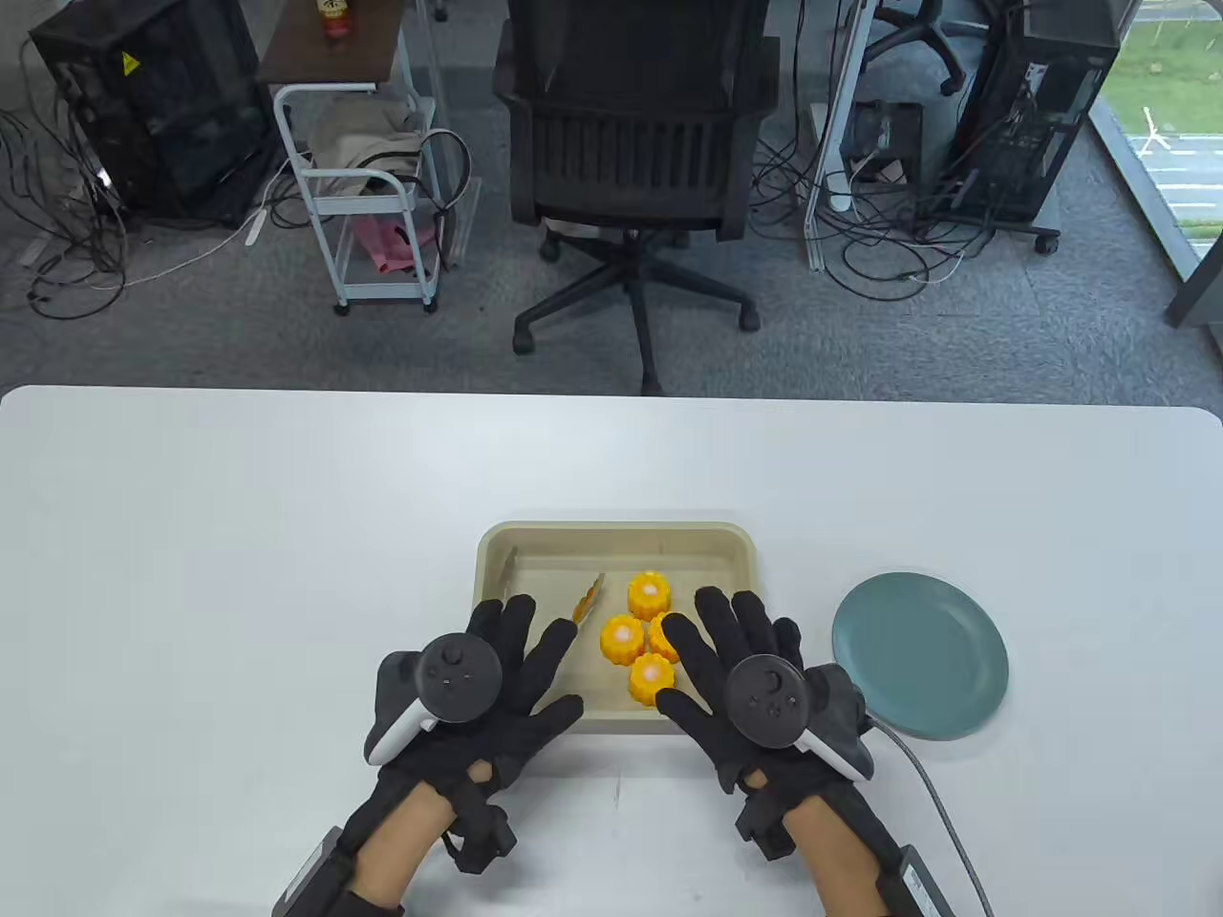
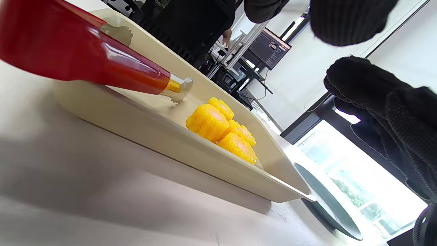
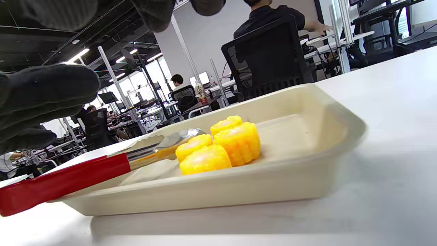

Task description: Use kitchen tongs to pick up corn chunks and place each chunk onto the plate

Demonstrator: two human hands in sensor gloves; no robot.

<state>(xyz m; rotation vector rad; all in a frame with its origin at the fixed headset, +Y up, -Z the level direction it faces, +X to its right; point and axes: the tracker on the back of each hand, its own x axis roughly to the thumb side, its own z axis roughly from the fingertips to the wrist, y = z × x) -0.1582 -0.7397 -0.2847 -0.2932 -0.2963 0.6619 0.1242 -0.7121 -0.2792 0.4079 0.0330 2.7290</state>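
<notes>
1. A shallow beige plastic tray (image 1: 616,540) sits on the white table (image 1: 239,573), near its front middle.
2. Four yellow corn chunks (image 1: 642,635) cluster touching in the tray's right half.
3. Red-handled metal tongs (image 3: 102,171) lie in the tray left of the chunks.
4. A round teal plate (image 1: 919,654) lies just right of the tray.

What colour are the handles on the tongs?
Red. The tongs' handles show best in the right wrist view, lying over the tray's edge.
</notes>
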